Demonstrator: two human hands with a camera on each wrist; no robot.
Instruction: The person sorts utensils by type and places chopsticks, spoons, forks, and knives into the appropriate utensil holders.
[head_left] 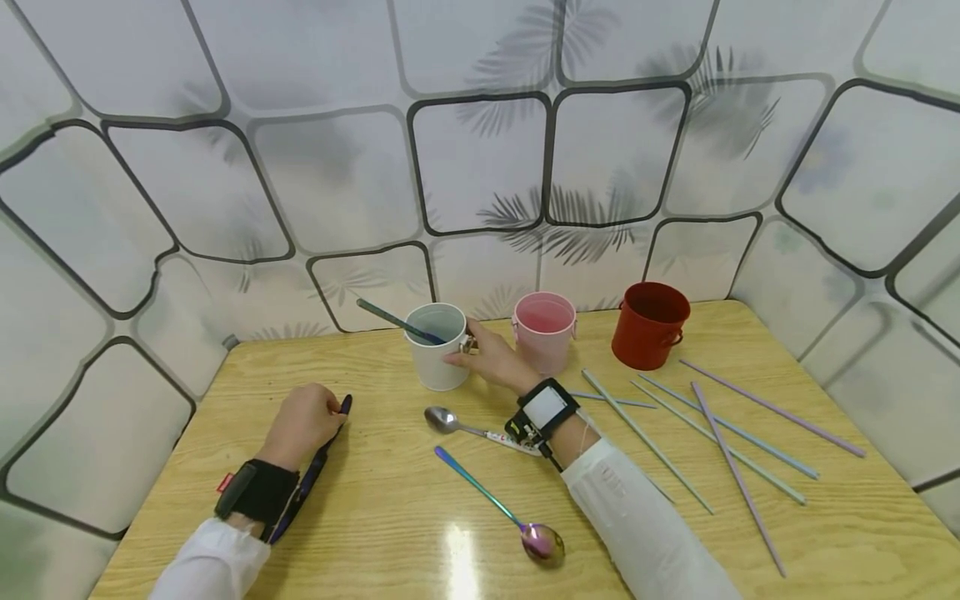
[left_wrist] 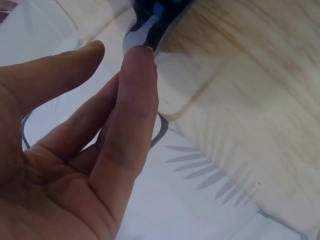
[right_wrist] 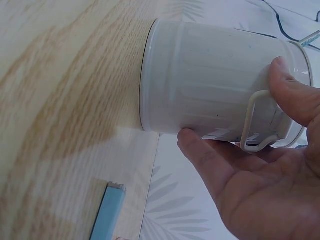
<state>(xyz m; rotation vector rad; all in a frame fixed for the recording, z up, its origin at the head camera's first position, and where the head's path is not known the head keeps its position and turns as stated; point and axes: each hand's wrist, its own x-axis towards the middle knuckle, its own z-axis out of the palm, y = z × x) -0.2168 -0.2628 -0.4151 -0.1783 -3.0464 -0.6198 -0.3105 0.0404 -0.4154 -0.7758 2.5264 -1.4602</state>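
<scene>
My right hand (head_left: 495, 358) grips the white bucket (head_left: 438, 368) at its handle side. The thumb lies near the rim, with the forefinger against the wall in the right wrist view. A dark green-blue stick-like handle (head_left: 384, 313) leans out of the bucket over its left rim; its lower end is dark blue. My left hand (head_left: 303, 423) is low over the table's left side, beside a long, dark, shiny thing (head_left: 313, 473). In the left wrist view, the thumb stands apart from the fingers, and one fingertip overlaps a dark blue shiny thing (left_wrist: 159, 20).
A pink bucket (head_left: 545, 346) and a red bucket (head_left: 647, 337) stand right of the white one. In front lie a silver spoon (head_left: 442, 420) with a patterned handle and a rainbow-coloured spoon (head_left: 542, 543). Several pastel sticks (head_left: 738, 475) spread over the right side; patterned cloth (head_left: 337, 183) hangs behind.
</scene>
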